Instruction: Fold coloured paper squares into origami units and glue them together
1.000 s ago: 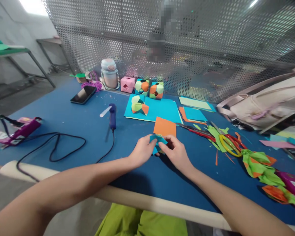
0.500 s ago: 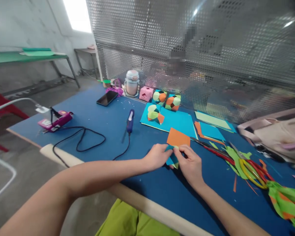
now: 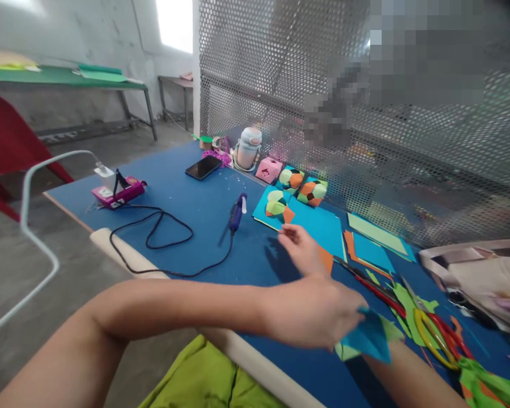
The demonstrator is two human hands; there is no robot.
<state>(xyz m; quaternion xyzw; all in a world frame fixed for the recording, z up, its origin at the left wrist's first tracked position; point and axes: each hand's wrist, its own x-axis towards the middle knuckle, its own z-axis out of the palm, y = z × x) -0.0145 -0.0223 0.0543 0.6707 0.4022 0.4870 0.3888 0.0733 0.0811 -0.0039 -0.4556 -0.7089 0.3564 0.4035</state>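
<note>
"Blue-and-green paper (image 3: 368, 337): who has it?"

"The left hand (image 3: 314, 311), thumb and fingers clamped on it. It juts out toward four o'clock, above the right forearm (image 3: 412, 374)."

"And that arm's pose?"

"Bent at the elbow, crossing over the right arm, back of the hand up."

"The right hand (image 3: 301, 249)?"

"Stretched beyond the left, at its twelve o'clock, fingers loosely curled and slightly apart. The half-ball (image 3: 279, 205) is near, at eleven; the glue gun (image 3: 237, 214) lies farther off, at ten."

"What differs from half a second ago?"

"Both hands held the paper then. Now only the left does, carried toward four o'clock, and the right hand hides much of the orange sheet (image 3: 326, 260)."
</note>
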